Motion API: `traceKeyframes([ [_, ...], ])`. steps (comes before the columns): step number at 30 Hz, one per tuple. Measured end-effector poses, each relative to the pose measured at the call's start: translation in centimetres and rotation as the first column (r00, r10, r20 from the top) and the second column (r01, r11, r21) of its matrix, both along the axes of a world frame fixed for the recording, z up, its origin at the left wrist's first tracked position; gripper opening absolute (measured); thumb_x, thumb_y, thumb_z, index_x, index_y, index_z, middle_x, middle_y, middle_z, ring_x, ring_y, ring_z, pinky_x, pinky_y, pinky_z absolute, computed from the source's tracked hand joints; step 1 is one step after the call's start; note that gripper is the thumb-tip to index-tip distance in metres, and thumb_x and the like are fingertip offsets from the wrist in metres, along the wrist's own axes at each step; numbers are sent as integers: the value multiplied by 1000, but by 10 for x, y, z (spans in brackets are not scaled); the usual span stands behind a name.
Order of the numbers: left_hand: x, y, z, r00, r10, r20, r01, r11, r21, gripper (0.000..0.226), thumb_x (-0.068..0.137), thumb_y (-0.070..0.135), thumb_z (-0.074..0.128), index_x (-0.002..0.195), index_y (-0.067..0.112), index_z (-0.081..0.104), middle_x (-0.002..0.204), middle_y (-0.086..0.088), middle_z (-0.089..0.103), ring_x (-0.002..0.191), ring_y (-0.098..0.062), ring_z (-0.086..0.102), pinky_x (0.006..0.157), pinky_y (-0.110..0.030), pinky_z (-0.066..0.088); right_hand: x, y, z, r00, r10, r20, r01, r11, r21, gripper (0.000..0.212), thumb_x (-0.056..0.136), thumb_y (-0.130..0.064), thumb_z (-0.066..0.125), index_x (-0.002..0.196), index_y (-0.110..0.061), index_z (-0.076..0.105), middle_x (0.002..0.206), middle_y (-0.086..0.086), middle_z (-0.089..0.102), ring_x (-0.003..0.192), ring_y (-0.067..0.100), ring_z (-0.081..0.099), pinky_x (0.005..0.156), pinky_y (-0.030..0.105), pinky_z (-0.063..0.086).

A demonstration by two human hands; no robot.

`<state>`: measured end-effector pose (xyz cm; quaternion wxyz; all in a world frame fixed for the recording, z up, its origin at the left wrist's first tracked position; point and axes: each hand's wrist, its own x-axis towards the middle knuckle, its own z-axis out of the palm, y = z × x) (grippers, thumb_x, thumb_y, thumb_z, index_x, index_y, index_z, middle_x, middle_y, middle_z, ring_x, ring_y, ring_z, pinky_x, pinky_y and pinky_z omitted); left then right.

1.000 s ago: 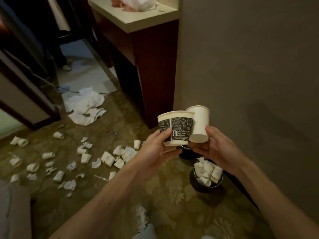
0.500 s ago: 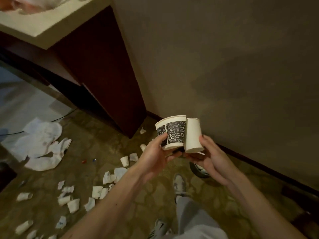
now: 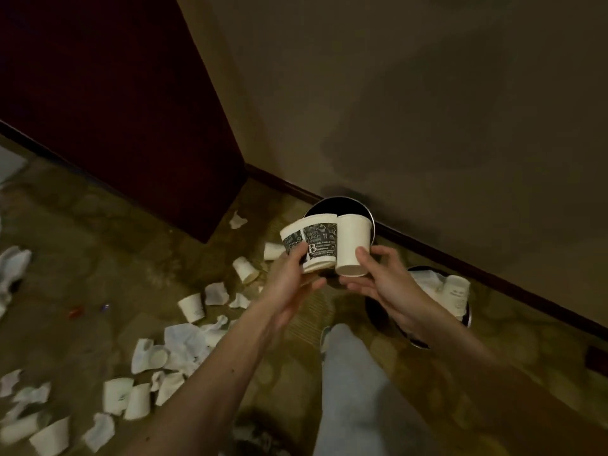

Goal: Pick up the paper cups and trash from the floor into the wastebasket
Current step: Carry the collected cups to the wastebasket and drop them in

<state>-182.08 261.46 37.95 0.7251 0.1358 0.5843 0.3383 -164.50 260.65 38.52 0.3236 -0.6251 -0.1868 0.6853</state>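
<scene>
My left hand (image 3: 291, 279) grips a black-and-white printed paper cup (image 3: 311, 245). Right beside it, touching, my right hand (image 3: 378, 279) holds a plain white paper cup (image 3: 352, 248) by its lower end. Both cups hang just in front of and above a dark round wastebasket (image 3: 342, 205) that stands against the wall; its inside looks dark. A second wastebasket (image 3: 467, 315), under my right forearm, holds several white cups and paper. Several white cups (image 3: 245, 269) and crumpled paper scraps (image 3: 186, 343) litter the carpet to the left.
A dark red cabinet (image 3: 131, 103) stands at the left against the beige wall (image 3: 427, 110), with a dark baseboard along the floor. My grey trouser leg (image 3: 355, 390) and shoe are below the hands. Small red and purple bits (image 3: 75, 311) lie on the carpet.
My view has tilted down and shifted, bringing both wastebaskets into sight. Both hands carried the two cups toward the empty-looking basket; the grips are unchanged.
</scene>
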Motion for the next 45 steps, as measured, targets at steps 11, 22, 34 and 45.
traceKeyframes([
  [11, -7, 84, -260, 799, -61, -598, 305, 899, 315, 18, 93, 42, 63, 107, 31, 62, 101, 9, 70, 95, -11, 67, 89, -40, 57, 4, 113, -251, 502, 202, 841, -491, 867, 85, 49, 86, -57, 62, 120, -22, 52, 109, 5, 61, 99, 24, 59, 78, 36, 48],
  [22, -37, 91, -282, 619, -2, -785, 619, 617, 486, 43, 94, 47, 60, 128, 22, 56, 112, 0, 69, 100, -12, 66, 81, -35, 56, -16, 90, -244, 558, 5, 830, -517, 784, 343, 25, 95, -46, 55, 107, -26, 63, 91, -19, 59, 85, -3, 56, 66, 16, 40],
  [34, -252, -77, -332, -12, -311, -950, 877, 453, -159, 19, 97, 49, 52, 87, 33, 52, 71, 16, 49, 64, -1, 48, 60, -28, 41, -188, 2, -362, 128, 571, 811, -992, 90, 93, 14, 93, -41, 62, 103, -31, 61, 92, -12, 60, 82, 1, 56, 65, 18, 42],
  [45, -207, -158, -453, 230, -111, -967, 641, 765, 64, 33, 97, 44, 55, 119, 21, 62, 107, -3, 71, 92, -19, 66, 77, -32, 52, -198, -33, -495, 64, 521, 851, -994, 108, 9, 35, 102, -33, 45, 135, -24, 54, 144, 0, 41, 135, 17, 30, 105, 29, 27],
])
